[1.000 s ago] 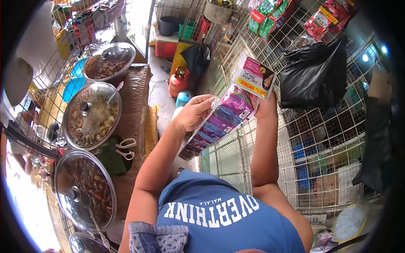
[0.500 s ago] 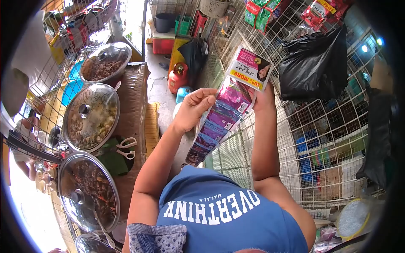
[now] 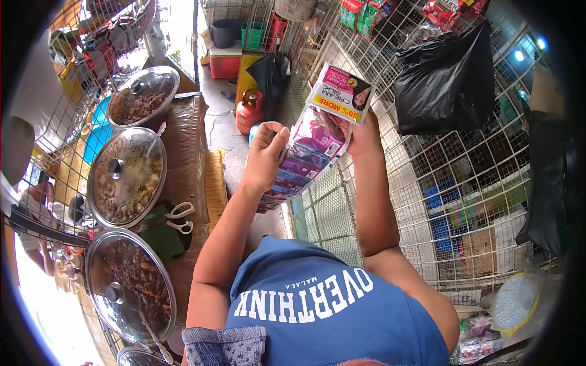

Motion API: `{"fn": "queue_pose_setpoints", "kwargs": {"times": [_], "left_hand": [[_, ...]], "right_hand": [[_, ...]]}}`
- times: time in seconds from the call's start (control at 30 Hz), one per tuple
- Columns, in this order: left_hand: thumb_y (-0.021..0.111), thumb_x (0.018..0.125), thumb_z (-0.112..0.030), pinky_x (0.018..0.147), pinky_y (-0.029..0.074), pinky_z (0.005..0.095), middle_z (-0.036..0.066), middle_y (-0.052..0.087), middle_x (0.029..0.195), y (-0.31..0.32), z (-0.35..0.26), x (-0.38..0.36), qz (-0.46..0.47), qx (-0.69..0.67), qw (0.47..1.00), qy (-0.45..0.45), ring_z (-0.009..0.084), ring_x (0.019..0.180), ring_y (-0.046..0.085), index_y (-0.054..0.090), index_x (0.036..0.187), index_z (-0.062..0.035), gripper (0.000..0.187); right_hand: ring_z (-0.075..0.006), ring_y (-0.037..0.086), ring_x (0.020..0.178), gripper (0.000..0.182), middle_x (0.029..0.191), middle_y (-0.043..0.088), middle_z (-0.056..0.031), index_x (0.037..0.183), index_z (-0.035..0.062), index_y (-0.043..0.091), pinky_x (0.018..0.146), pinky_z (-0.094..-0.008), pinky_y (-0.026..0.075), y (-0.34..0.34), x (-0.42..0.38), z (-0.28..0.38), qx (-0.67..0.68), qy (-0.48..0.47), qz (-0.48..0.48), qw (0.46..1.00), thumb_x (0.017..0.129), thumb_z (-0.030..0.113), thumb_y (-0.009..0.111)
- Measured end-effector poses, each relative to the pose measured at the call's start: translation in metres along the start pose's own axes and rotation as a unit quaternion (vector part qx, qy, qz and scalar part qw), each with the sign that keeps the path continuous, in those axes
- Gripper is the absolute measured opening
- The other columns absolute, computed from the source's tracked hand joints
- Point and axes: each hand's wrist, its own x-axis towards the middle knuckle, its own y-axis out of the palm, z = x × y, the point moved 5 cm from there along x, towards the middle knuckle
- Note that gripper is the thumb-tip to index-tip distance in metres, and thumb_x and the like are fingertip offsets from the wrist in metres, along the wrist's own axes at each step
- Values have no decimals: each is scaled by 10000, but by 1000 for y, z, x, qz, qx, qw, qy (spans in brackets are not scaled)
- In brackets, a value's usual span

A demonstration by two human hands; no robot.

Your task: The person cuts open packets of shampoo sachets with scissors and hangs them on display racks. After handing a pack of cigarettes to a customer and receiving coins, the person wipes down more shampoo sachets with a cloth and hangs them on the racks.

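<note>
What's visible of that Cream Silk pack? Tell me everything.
The Cream Silk pack is long, seemingly clear plastic, with shiny pink and purple packets inside, topped by a printed card reading 30% MORE. It slants in mid-air. The right hand holds it near the card; the left hand is at its left edge, grip unclear.
</note>
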Motion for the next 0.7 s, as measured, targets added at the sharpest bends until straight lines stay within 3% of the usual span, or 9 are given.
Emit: {"fn": "queue_pose_setpoints", "kwargs": {"times": [0.07,0.13,0.17,0.23,0.33,0.4,0.47,0.57,0.7], "left_hand": [[550,1011,-195,673,396,191,-30,556,843,-15,3,-1,-23,70,997,35,31,766,485,566,1017,-45,151],[521,1018,-231,725,423,227,4,568,845,-18,-5,-8,-89,206,972,64,64,772,502,563,991,-24,213],[484,1028,-269,687,419,251,21,560,829,-7,-14,-18,-113,338,912,203,72,750,491,566,984,-12,273],[468,1031,-289,675,424,259,47,571,837,-22,-9,-35,-195,394,868,230,88,755,501,565,998,0,306],[338,989,-591,764,494,354,110,641,1009,-26,19,-36,-65,171,982,-51,195,895,616,579,1119,-41,615],[278,862,-820,880,509,455,158,622,1161,-18,25,-36,-49,-96,972,-208,281,969,636,500,1346,-84,908],[429,909,-650,894,518,423,186,618,1157,-36,23,-37,101,-278,915,-276,283,991,636,445,1401,-23,797],[535,846,-92,872,517,311,197,628,1102,-46,6,-31,106,-34,964,-241,253,991,639,401,1428,30,609],[464,801,-15,982,461,342,193,541,1304,-45,-5,-38,125,-1,967,-222,258,1090,606,375,1442,43,650]], "right_hand": [[-262,643,1059,678,1190,635,-152,1288,7,524,928,-392,531,0,1,-4,-1,1,8,1000,893,553,598],[-300,645,1047,457,1185,620,-149,1195,35,513,880,-428,552,-1,-3,-7,28,11,-42,999,925,390,615],[-300,645,1047,457,1185,620,-149,1195,35,513,880,-428,552,0,-5,-8,28,10,-38,999,925,390,615],[-309,627,1083,435,1228,585,-154,1221,28,501,889,-433,547,-7,-10,-11,93,-7,-23,995,922,330,592],[-299,622,1084,404,1135,624,-93,1178,16,564,855,-413,540,34,-40,-6,-140,9,22,990,810,171,624],[-288,630,1058,369,1055,661,-92,1109,20,636,843,-394,529,68,-61,-12,-374,-107,137,911,764,133,702],[-272,627,1053,344,1046,670,-98,1054,35,685,878,-384,508,105,-87,-33,-430,-224,260,835,719,69,755],[-258,613,1087,319,1117,667,-87,1014,53,712,981,-397,449,112,-114,-65,-493,-194,315,788,700,27,766],[-292,580,1147,609,1190,625,-113,1251,35,586,1006,-425,432,107,-118,-63,-462,-174,314,811,678,34,791]]}}
